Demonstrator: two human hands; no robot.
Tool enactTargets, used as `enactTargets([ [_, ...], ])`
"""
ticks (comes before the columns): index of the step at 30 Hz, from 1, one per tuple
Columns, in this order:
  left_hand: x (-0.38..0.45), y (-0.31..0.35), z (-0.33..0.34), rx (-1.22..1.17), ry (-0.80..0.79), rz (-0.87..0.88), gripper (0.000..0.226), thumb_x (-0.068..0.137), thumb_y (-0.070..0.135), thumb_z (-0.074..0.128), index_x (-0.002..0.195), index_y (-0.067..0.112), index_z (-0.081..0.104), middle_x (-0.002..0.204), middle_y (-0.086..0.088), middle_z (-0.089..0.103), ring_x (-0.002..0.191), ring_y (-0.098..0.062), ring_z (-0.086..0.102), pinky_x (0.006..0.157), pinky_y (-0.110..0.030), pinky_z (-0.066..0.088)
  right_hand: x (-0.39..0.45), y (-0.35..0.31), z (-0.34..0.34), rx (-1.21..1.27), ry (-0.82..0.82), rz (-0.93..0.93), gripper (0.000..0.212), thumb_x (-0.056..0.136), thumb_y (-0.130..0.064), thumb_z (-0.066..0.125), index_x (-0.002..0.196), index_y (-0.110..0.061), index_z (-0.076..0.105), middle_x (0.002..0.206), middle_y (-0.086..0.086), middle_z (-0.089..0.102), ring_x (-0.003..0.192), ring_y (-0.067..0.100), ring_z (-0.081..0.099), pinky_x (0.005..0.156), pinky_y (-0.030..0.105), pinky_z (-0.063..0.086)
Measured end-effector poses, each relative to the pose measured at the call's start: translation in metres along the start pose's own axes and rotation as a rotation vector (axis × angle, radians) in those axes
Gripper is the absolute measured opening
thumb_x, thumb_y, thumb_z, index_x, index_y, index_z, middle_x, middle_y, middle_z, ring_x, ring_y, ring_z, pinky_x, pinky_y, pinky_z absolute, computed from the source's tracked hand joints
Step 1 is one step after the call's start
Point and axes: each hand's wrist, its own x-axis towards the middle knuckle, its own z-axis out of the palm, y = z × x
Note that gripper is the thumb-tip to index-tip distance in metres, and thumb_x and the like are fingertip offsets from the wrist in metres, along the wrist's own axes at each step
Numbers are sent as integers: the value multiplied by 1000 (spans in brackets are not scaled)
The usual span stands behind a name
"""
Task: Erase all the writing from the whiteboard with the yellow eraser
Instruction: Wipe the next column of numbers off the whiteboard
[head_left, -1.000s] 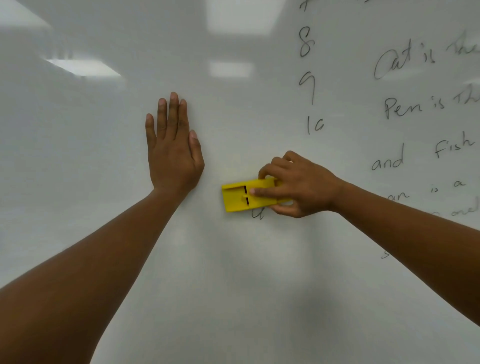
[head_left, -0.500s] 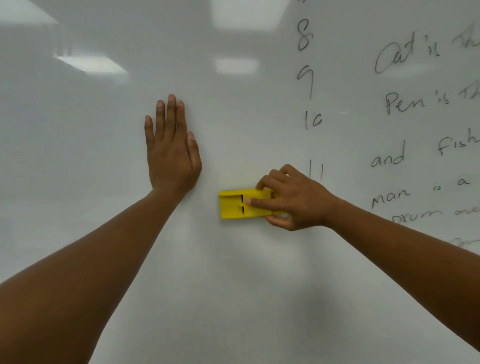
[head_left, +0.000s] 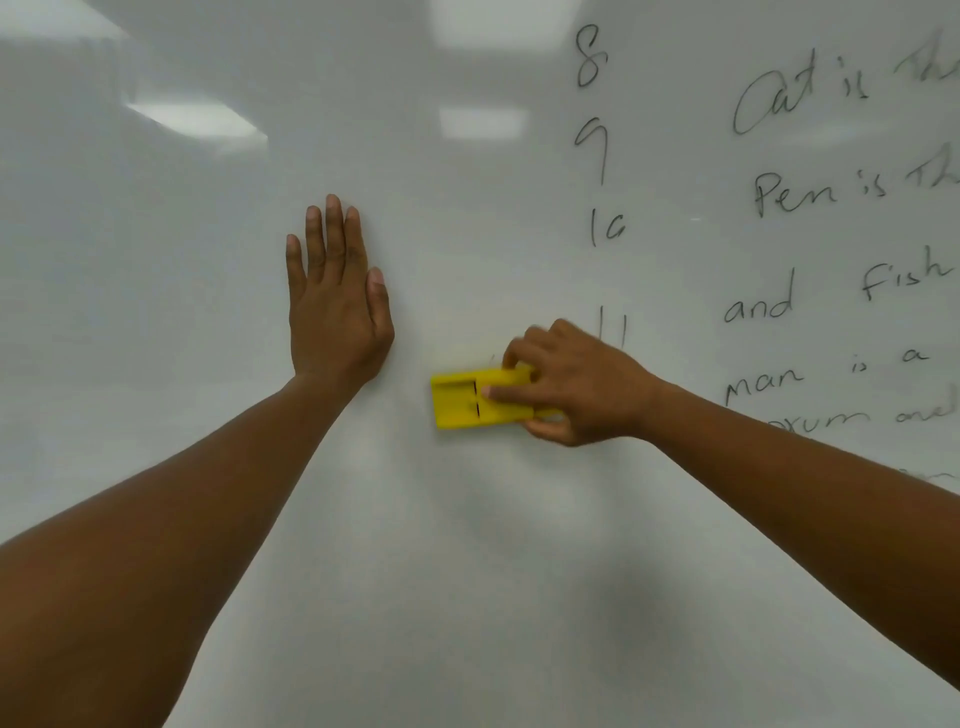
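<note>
The whiteboard (head_left: 467, 571) fills the view. My right hand (head_left: 576, 384) grips the yellow eraser (head_left: 462, 402) and holds it flat against the board, just below and left of a written "11" (head_left: 613, 327). My left hand (head_left: 335, 301) lies flat on the board with straight fingers pointing up, to the left of the eraser and apart from it. A column of black numbers 8, 9, 10 (head_left: 602, 228) runs up the board above the right hand. Handwritten lines of words (head_left: 795, 192) cover the board's right side.
The board's left half and lower part are blank white, with ceiling-light reflections (head_left: 192, 119) near the top. More writing continues past the right edge and behind my right forearm.
The eraser went down a little, wiping away a mark below it, then moved slightly up and left again. The "11" came into view above my right hand. My left hand stayed put.
</note>
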Motion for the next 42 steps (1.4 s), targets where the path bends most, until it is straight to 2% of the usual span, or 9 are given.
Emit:
enactTargets([
  [6, -11, 9, 1, -18, -16, -6, 60, 105, 21, 26, 159, 1, 9, 168, -17, 5, 156, -30, 1, 127, -43, -2, -8, 0, -1, -39, -59, -85, 39, 83, -36, 60, 122, -29, 63, 106, 9, 60, 89, 28, 54, 73, 38, 41],
  [13, -20, 13, 2, -23, -35, 8, 59, 105, 19, 26, 159, -1, 11, 167, -18, 7, 156, -31, 3, 127, -45, 0, -1, 13, -11, -34, 179, 402, 47, 80, -38, 66, 125, -25, 64, 106, 10, 61, 86, 31, 55, 68, 38, 38],
  [15, -21, 14, 2, -22, -36, 7, 59, 105, 19, 26, 159, -1, 12, 167, -18, 7, 156, -31, 3, 127, -45, 1, -2, 13, -10, -38, 145, 337, 46, 82, -38, 65, 126, -25, 63, 106, 11, 60, 87, 31, 54, 69, 38, 39],
  [19, -24, 14, 3, -18, -34, -4, 59, 106, 19, 26, 159, 0, 10, 167, -18, 6, 156, -31, 3, 127, -44, 0, -10, 7, -6, -20, -55, -44, 40, 83, -35, 61, 122, -28, 64, 107, 10, 60, 91, 29, 54, 76, 40, 41],
  [22, -25, 15, 4, -24, -32, -7, 58, 106, 16, 29, 159, -1, 11, 167, -18, 7, 156, -31, 3, 127, -44, 0, -12, 7, -6, -5, -83, -87, 38, 80, -33, 61, 118, -29, 65, 106, 9, 60, 90, 29, 54, 77, 41, 42],
  [30, -25, 18, 3, -38, -37, -19, 58, 106, 18, 26, 159, 1, 9, 168, -16, 6, 156, -30, 1, 127, -43, -1, -5, 23, -19, -1, 133, 370, 46, 78, -37, 64, 123, -27, 65, 106, 9, 60, 89, 30, 54, 72, 38, 38],
  [32, -24, 18, 3, -28, -42, -23, 58, 106, 18, 26, 159, 1, 9, 168, -17, 5, 156, -30, 1, 127, -44, -1, -6, 22, -18, -14, 96, 323, 47, 78, -38, 63, 124, -28, 64, 107, 9, 60, 90, 30, 53, 73, 38, 38],
  [37, -23, 19, 4, 5, -58, -37, 59, 105, 18, 26, 158, 0, 7, 167, -18, 4, 156, -31, 0, 126, -44, -5, -17, 8, -8, 0, -101, -62, 41, 79, -35, 63, 119, -30, 65, 108, 8, 60, 91, 28, 53, 77, 41, 41],
  [42, -24, 19, 4, -19, -57, -38, 59, 105, 18, 25, 159, 0, 8, 168, -17, 5, 156, -30, 1, 127, -44, 0, -16, 9, -7, -31, -86, -102, 39, 80, -34, 61, 119, -29, 65, 106, 8, 60, 90, 29, 54, 76, 42, 43],
])
